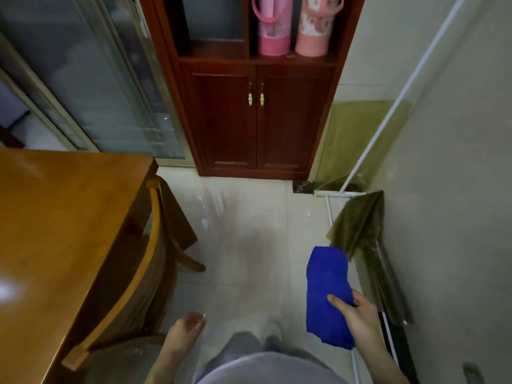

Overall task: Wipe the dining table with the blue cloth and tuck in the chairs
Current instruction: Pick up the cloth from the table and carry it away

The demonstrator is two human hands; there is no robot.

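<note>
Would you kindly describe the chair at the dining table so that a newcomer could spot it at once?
Start at the large orange-brown dining table filling the left side. Along its right edge stands a wooden chair, pushed close, its curved light-wood top rail running beside the tabletop. It is the only chair clearly in view.

We see a shiny pale tile floor. A dark red wood cabinet stands at the back, with two pink holders on its shelf. Glass sliding doors are beside it. The wall is pale.
</note>
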